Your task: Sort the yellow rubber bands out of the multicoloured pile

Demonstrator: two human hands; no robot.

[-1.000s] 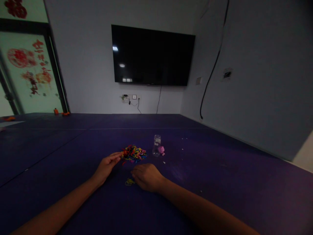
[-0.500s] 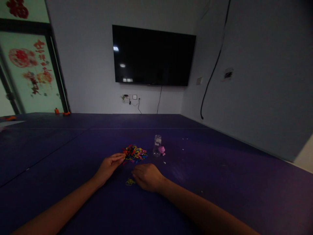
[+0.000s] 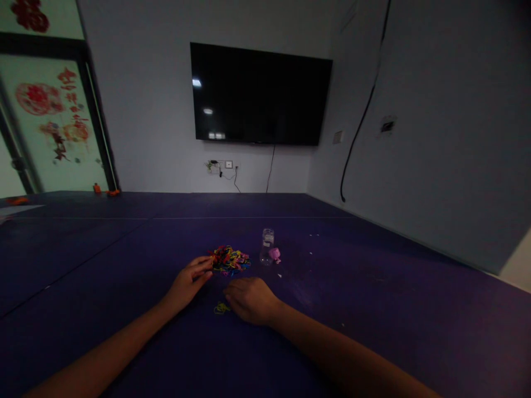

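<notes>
A heap of thin multicoloured bands (image 3: pixel 230 261) lies on the dark purple surface (image 3: pixel 174 354). At its left edge is my left hand (image 3: pixel 191 281), thumb and fingers apart, fingertips touching the heap. My right hand (image 3: pixel 250 300) rests just below the heap with its fingers curled together; whatever it may hold is hidden. Beside its fingertips lies a small group of yellow-green bands (image 3: pixel 221 308). Behind my right hand stands a clear bottle (image 3: pixel 267 246) without a cap, and a pink object (image 3: pixel 275 255) sits against its right side.
Small white scraps (image 3: pixel 279 275) lie right of the bottle. Orange objects (image 3: pixel 97 188) sit at the far left edge near a door. A black cable (image 3: pixel 357 132) hangs down the right wall, and a television (image 3: pixel 261 94) is mounted on the back wall.
The thumb of my left hand has moved away from its fingers, so that hand has opened at the heap's edge. My right hand has hardly moved.
</notes>
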